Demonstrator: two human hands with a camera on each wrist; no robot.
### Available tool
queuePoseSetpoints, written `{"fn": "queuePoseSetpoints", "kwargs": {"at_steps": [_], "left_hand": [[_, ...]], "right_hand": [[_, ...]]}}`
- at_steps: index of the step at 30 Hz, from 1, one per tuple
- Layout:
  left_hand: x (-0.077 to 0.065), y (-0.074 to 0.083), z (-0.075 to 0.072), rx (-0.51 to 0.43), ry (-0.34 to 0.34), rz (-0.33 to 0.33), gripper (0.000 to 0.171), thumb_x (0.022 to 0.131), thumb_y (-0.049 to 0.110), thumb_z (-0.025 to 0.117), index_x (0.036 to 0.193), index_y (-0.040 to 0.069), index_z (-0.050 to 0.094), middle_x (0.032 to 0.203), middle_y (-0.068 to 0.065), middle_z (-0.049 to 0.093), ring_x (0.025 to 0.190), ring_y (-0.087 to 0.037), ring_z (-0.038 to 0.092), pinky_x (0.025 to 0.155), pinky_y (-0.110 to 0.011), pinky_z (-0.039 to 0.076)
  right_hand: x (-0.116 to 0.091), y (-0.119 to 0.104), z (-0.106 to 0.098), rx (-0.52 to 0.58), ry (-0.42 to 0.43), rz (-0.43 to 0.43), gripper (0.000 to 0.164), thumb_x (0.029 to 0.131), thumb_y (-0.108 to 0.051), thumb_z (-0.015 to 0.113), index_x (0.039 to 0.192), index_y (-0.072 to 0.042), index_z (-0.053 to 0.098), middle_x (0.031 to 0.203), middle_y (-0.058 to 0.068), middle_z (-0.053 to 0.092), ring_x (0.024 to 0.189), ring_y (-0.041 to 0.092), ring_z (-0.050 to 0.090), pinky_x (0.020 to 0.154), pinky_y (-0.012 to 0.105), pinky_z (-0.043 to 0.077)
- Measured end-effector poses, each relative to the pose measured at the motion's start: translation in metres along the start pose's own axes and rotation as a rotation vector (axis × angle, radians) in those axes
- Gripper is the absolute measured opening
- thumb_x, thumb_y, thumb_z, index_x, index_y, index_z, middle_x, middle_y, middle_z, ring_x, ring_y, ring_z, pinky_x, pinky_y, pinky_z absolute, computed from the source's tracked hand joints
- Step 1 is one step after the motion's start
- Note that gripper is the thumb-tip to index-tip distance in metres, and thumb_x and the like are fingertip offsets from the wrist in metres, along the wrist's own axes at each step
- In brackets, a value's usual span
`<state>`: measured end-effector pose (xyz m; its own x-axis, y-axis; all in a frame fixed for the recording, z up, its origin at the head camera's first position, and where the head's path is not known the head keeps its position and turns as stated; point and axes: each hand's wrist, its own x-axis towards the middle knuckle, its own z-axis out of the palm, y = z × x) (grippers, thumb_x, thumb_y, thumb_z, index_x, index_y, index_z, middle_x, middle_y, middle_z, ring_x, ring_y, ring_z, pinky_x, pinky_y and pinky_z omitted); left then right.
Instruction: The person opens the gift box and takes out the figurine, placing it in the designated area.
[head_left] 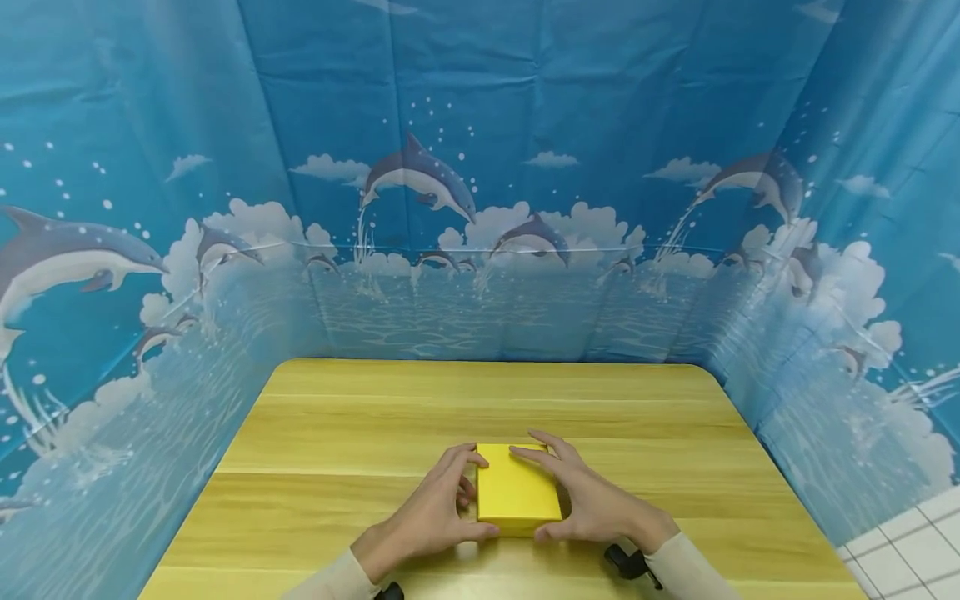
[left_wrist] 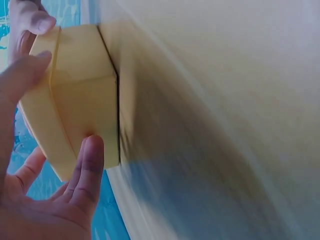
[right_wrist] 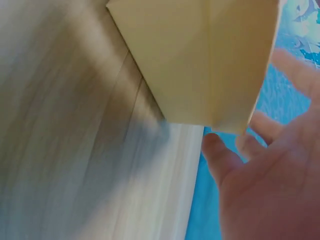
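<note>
A yellow box [head_left: 517,483] with a seam along its sides sits on the table between the two hands. At its left, my left hand [head_left: 442,500] holds it, thumb at the near left corner and fingertips at the top edge and left side. The left wrist view shows a fingertip against the side of the box [left_wrist: 85,107]. From the right, my right hand [head_left: 592,500] spans it, thumb at the front face and fingers reaching over the top toward the back edge. In the right wrist view, fingertips [right_wrist: 215,142] stand right at the end of the box [right_wrist: 185,65].
The wood-patterned table [head_left: 337,433] has rounded far corners. Blue curtains [head_left: 480,308] printed with dolphins hang behind it and at both sides. White tiles [head_left: 911,550] show at the lower right. A small black device [head_left: 626,562] is at the right wrist.
</note>
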<state>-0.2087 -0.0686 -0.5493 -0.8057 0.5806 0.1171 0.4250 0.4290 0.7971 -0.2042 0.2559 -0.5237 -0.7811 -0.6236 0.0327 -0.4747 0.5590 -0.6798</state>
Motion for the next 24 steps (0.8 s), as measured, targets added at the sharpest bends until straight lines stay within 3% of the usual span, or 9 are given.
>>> {"fn": "queuePoseSetpoints", "kwargs": {"at_steps": [5,11,18,24], "left_hand": [[0.0029,-0.004,-0.0051,-0.049,-0.033,-0.026,0.097,0.091,0.049,0.103,0.165,0.024,0.047,0.187,-0.014,0.035,0.133,-0.017,0.068,0.1,-0.027,0.067],[0.004,-0.0087,-0.0043,-0.07,-0.036,-0.034,0.099,0.089,0.048,0.104,0.167,0.028,0.045,0.167,-0.011,0.054,0.13,-0.016,0.069,0.099,-0.026,0.067],[0.0048,-0.0086,-0.0035,-0.087,-0.034,-0.037,0.097,0.09,0.049,0.104,0.165,0.03,0.046,0.163,-0.009,0.057,0.13,-0.015,0.069,0.099,-0.028,0.067],[0.0042,-0.0098,-0.0032,-0.102,-0.033,-0.05,0.096,0.09,0.047,0.104,0.165,0.029,0.046,0.162,-0.01,0.057,0.129,-0.014,0.069,0.099,-0.026,0.067]], "right_hand": [[-0.007,0.0015,-0.002,0.067,0.052,0.054,0.116,0.098,-0.049,0.096,0.187,-0.025,0.026,0.192,0.03,0.013,0.172,0.064,0.027,0.122,0.09,0.042],[-0.0105,0.0033,-0.0006,0.082,0.049,0.07,0.117,0.099,-0.052,0.094,0.188,-0.022,0.024,0.191,0.03,0.02,0.172,0.061,0.033,0.124,0.084,0.046],[-0.0104,0.0062,0.0017,0.116,0.062,0.055,0.111,0.1,-0.048,0.095,0.186,-0.021,0.03,0.19,0.029,0.024,0.171,0.058,0.037,0.124,0.073,0.052],[-0.009,0.0068,0.0029,0.123,0.059,0.046,0.109,0.1,-0.048,0.095,0.184,-0.013,0.034,0.19,0.026,0.027,0.171,0.056,0.037,0.125,0.07,0.052]]}}
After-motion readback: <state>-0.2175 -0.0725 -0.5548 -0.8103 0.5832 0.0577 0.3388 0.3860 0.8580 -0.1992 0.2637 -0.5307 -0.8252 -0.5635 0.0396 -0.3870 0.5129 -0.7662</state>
